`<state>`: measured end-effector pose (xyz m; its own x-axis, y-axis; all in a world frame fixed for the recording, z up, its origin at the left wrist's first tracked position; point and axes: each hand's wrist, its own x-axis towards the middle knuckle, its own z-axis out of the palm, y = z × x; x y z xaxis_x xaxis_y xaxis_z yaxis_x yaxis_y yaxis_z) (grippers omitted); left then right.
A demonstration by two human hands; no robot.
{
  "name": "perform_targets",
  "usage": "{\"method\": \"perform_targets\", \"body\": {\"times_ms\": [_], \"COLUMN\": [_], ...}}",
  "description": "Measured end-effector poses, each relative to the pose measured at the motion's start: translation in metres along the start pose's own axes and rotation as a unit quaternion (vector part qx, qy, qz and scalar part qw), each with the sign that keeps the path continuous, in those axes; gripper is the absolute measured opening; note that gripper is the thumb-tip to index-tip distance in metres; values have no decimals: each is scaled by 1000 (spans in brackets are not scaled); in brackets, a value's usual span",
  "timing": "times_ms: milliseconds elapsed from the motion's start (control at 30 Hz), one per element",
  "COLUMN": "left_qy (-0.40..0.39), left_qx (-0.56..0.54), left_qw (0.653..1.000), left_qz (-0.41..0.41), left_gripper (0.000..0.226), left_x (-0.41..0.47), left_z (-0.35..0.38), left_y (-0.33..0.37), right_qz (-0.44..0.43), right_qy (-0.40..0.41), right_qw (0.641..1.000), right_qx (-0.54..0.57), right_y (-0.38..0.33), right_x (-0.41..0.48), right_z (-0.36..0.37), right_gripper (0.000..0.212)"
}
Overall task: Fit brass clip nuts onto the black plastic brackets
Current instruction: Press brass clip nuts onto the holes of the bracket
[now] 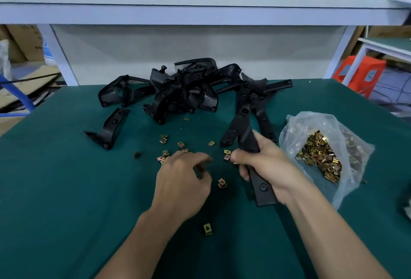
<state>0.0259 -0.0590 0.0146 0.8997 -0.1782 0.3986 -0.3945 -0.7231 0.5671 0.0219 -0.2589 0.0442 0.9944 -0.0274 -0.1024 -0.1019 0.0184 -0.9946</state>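
Right hand [264,163] clamps black plastic bracket [262,188], long axis pointing away. Left hand [182,180], grip unclear, over brass clip nuts [222,183] left of it.

No lettering can be read; print on the cardboard box [29,42] is blurred.
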Motion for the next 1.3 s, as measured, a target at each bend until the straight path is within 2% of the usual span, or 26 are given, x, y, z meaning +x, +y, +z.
{"method": "perform_targets", "body": {"times_ms": [100,167,233,467,667,867,967,1067,1200,1300], "left_qy": [-95,-130,-124,-82,-23,-22,-16,-18,-7,-15], "left_qx": [26,35,35,-10,-33,-44,-54,-45,-47,-40], "left_qw": [995,991,991,996,999,997,996,997,998,998], "left_qz": [9,14,32,22,-21,-55,-64,-65,-49,-41], "left_gripper": [27,39,39,10,14,15,17,22,20,14], "left_x": [1,0,-1,-8,2,10,9,8,9,9], "left_z": [-2,-2,1,11,15,11,10,12,12,13], "left_y": [-3,-1,1,7,-2,-15,-17,-17,-17,-16], "right_qz": [-5,-2,0,17,31,-10,-28,-39,-23,-13], "right_qy": [-3,13,12,15,14,130,188,234,264,251], "right_qw": [990,986,988,993,992,988,977,963,949,949], "right_qx": [-141,-165,-154,-119,-122,-82,-99,-126,-172,-192], "right_y": [6,12,15,13,13,12,12,13,14,13], "right_x": [-6,-7,-6,-8,-3,0,1,3,6,5], "right_z": [-4,-1,0,0,1,0,-5,-10,-21,-24], "right_gripper": [31,23,20,20,19,15,11,17,22,22]}}
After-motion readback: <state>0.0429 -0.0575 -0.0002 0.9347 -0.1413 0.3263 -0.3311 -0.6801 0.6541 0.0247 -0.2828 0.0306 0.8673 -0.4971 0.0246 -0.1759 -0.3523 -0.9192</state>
